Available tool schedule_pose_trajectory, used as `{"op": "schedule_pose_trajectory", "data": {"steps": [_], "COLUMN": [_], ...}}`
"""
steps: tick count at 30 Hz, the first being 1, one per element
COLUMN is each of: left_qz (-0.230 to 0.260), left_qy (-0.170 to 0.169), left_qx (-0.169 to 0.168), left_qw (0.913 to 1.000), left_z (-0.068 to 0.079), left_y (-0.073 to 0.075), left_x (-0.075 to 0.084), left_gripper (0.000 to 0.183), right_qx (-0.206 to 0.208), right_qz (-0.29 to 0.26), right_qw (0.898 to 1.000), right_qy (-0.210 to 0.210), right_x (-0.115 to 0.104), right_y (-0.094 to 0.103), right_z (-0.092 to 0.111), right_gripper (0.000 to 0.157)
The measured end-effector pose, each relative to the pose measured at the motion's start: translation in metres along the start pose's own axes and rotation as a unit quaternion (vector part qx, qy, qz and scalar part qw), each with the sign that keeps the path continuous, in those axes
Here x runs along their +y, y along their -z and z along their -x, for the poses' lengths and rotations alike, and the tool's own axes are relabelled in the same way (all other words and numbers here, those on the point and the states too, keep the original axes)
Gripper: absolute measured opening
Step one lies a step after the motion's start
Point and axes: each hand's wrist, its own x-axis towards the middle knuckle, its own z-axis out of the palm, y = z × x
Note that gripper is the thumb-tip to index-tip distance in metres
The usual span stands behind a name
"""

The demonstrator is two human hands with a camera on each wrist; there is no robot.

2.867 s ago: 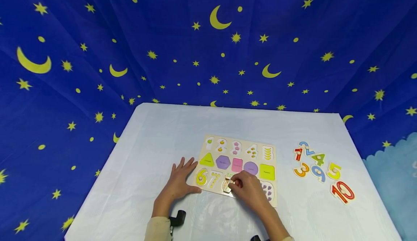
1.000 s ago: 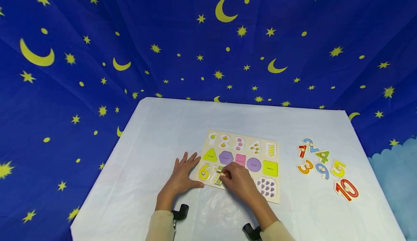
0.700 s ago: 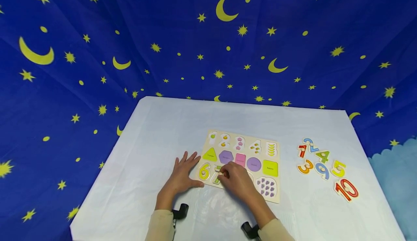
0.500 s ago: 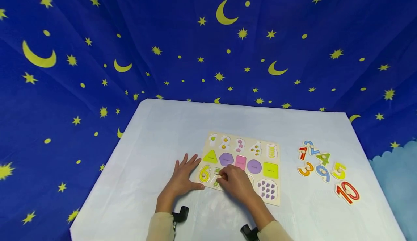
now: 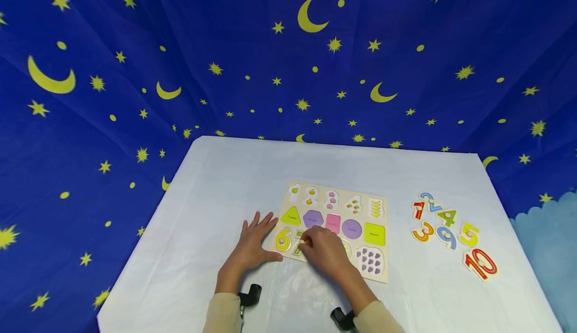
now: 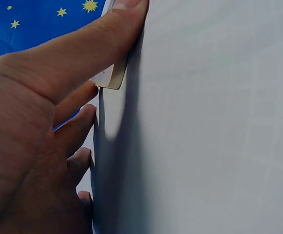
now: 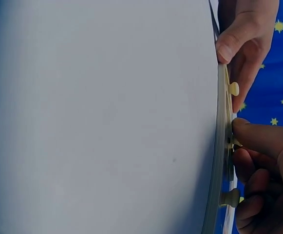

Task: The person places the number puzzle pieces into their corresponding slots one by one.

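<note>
A wooden number puzzle board (image 5: 333, 189) lies on the table. My right hand (image 5: 329, 253) pinches the knob of the green number 7 piece (image 5: 297, 246) between thumb and fingers, over the 7 spot in the front row. Beside it the yellow number 6 piece (image 5: 283, 239) sits in the board. My left hand (image 5: 249, 247) rests at the board's left side with fingers spread, thumb at its front corner. In the right wrist view, the board's edge (image 7: 214, 195) shows side-on, with another knob (image 7: 230, 197) by my curled fingers. My right hand partly covers the spot right of the 7.
Loose number pieces lie right of the board: red 1 (image 5: 418, 210), blue 2 (image 5: 430, 202), green 4 (image 5: 447, 217), orange 3 (image 5: 422, 232), blue 9 (image 5: 446, 238), yellow 5 (image 5: 469, 234) and red 10 (image 5: 480, 264). A starry blue curtain (image 5: 252, 37) hangs behind the white table (image 5: 216, 173).
My right hand has moved left with the 7 piece, from near the 8 spot to the 7 spot, where the piece has shifted and now lies lower. My left hand stays at the board.
</note>
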Motion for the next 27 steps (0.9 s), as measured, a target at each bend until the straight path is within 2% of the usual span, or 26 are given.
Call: {"op": "schedule_pose_trajectory", "data": {"steps": [14,27], "left_qz": [-0.007,-0.013], "left_qy": [-0.006,-0.008], "left_qx": [0.001,-0.005], "left_qw": [1.0,0.9999], "left_z": [0.001,-0.0006], "left_y": [-0.0004,0.0038], "left_x": [0.0006,0.0052], "left_gripper": [0.101,0.101], "right_qx": [-0.009,-0.001], "right_qz": [0.014,-0.01], "right_qw": [1.0,1.0], "right_qy": [0.003,0.005], "right_x": [-0.0009,0.0057], "right_y": [0.0004,0.0079], "right_z": [-0.0003,0.0016], "right_gripper": [0.013,0.014]}}
